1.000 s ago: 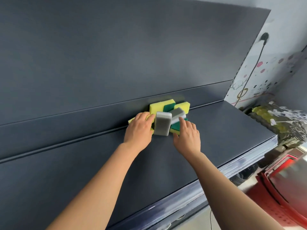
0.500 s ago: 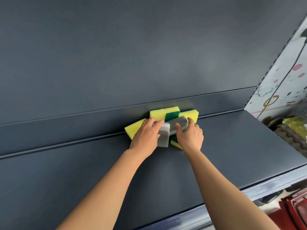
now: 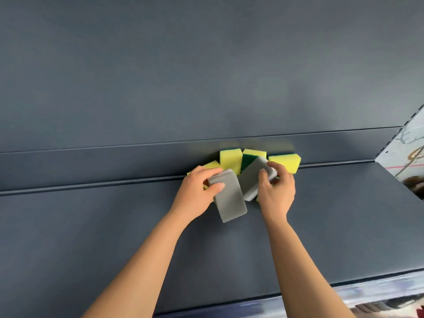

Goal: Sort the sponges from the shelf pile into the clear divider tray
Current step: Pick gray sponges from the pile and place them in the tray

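Observation:
A pile of sponges lies at the back of the dark shelf. My left hand grips one grey sponge by its far end, thumb on top. My right hand holds a second grey sponge that leans over the pile. Behind them stand several yellow sponges with green scrub sides: one at the middle, one beside it, one at the right. Another yellow sponge peeks out behind my left hand. No clear divider tray is in view.
The shelf's dark back panel rises right behind the pile. The shelf's front edge runs along the lower right. A patterned wall shows past the shelf's right end.
Both hands have closed on the two grey sponges and drawn them forward off the pile. The camera has moved closer and turned left.

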